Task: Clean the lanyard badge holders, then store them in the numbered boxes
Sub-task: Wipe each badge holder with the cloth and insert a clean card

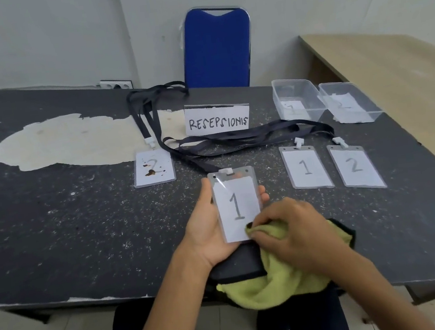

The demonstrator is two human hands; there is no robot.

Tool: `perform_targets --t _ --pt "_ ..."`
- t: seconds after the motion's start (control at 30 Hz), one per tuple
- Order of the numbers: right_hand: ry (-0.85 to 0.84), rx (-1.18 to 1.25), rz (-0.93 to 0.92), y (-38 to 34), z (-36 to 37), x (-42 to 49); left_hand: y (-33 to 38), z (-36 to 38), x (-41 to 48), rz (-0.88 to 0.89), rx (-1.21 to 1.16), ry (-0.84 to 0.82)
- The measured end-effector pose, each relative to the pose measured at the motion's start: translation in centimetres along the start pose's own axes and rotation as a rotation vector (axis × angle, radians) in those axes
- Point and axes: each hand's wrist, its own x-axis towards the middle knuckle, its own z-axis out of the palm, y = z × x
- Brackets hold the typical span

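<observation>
My left hand (204,231) holds a clear badge holder marked 1 (237,204) upright from behind, above the table's near edge. My right hand (293,232) grips a yellow-green cloth (280,282) and presses it on the holder's lower right corner. A badge holder marked 2 with brown stains (153,170) lies flat to the left. Two clean-looking holders, marked 1 (307,167) and 2 (355,166), lie to the right. Black lanyards (237,135) trail from them. Two clear boxes, labelled 1 (295,102) and 2 (350,101), stand at the back right.
A folded paper sign reading RESEPSIONIS (217,118) stands mid-table. The dark speckled table (64,220) has a large worn pale patch at the left. A blue chair (218,47) stands behind it, a light wooden table (392,62) at the right.
</observation>
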Motion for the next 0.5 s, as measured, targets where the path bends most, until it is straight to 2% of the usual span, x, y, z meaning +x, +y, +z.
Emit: perform_targets --t 0.07,0.17,0.27,0.37,0.4,0.5 --pt "0.108 -0.063 0.033 0.2 -0.3 1.6 0.0 0.1 0.1 0.024 -0.006 0.014" --pt "0.278 -0.192 -0.016 -1.6 1.1 3.7 0.1 0.1 0.0 0.031 -0.005 0.002" --pt "0.228 -0.131 -0.06 -2.7 2.6 3.1 0.1 -0.1 -0.3 0.01 -0.009 -0.031" --pt "0.095 -0.01 0.011 -1.5 1.0 2.0 -0.1 0.0 -0.2 -0.011 0.029 -0.055" --pt "0.109 -0.023 0.038 -1.0 0.6 2.3 -0.1 0.1 -0.1 -0.008 0.035 -0.047" --pt "0.334 -0.161 0.061 -0.8 0.3 4.7 -0.2 0.2 0.0 0.006 0.037 -0.029"
